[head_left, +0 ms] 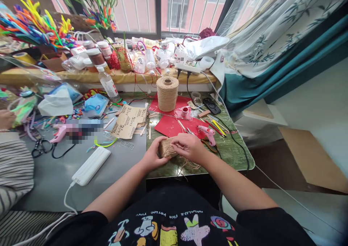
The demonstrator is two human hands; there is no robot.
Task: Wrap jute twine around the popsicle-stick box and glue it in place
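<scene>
Near the front edge of the green table, my left hand (154, 155) is wrapped round the left side of a small twine-covered piece (166, 148). My right hand (190, 149) is closed at its right side, with thumb and fingertips pinched together against the twine. Loose strands of twine (190, 163) hang and lie below the right hand. Beyond the hands stands a large spool of twine (167, 95), upright on red sheets (176, 125). A pink glue gun (208, 134) lies just right of my right hand.
Sandpaper sheets (129, 121), wooden sticks, pencils (217, 127), a black phone-like device (211, 105) and cables surround the work. A white power strip (91, 165) lies left. A co-worker's striped sleeve (15, 170) is at far left. Bottles and pipe cleaners (40, 25) crowd the sill.
</scene>
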